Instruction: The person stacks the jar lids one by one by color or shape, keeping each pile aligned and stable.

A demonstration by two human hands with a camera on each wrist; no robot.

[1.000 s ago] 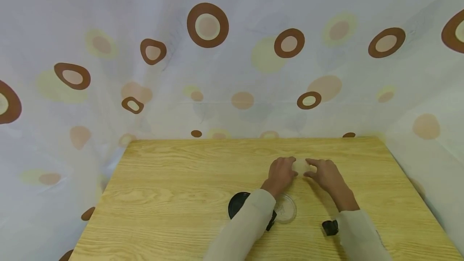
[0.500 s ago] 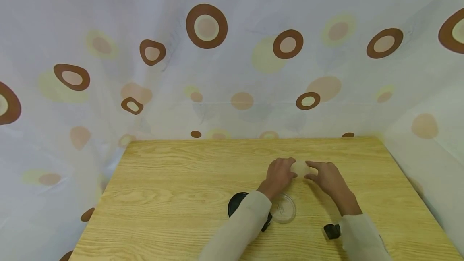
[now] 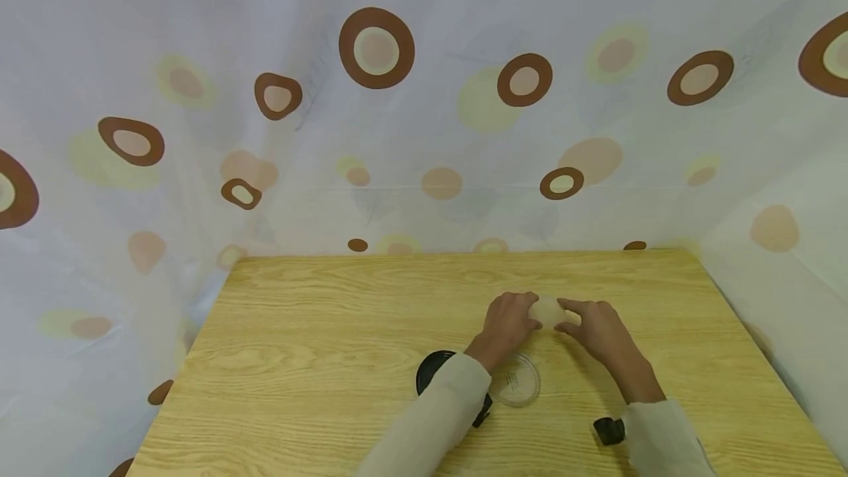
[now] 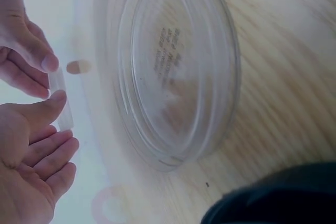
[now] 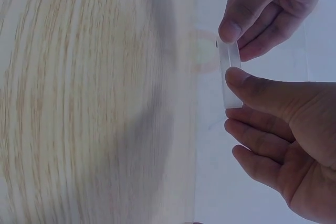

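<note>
In the head view, a whitish translucent round disc (image 3: 547,313) is held between the two hands over the table. The left hand (image 3: 508,321) grips its left edge with thumb and fingers, while the right hand (image 3: 593,326) pinches the right edge. Seen nearly edge-on in the right wrist view, the disc (image 5: 231,87) is a thin pale strip with a raised rim. There the right thumb presses its lower part and the left thumb its upper end. Below the left forearm, a clear round container (image 3: 517,381) with small printed text on it rests on the table.
A black round object (image 3: 432,368) lies left of the clear container, partly covered by the left sleeve (image 3: 430,418). Black wrist cameras (image 3: 609,430) sit under both forearms. A patterned curtain (image 3: 424,131) stands behind and beside the wooden table (image 3: 318,359).
Both hands have drifted slightly toward the person with the disc between them. The left forearm has shifted a little left, uncovering more of the clear container.
</note>
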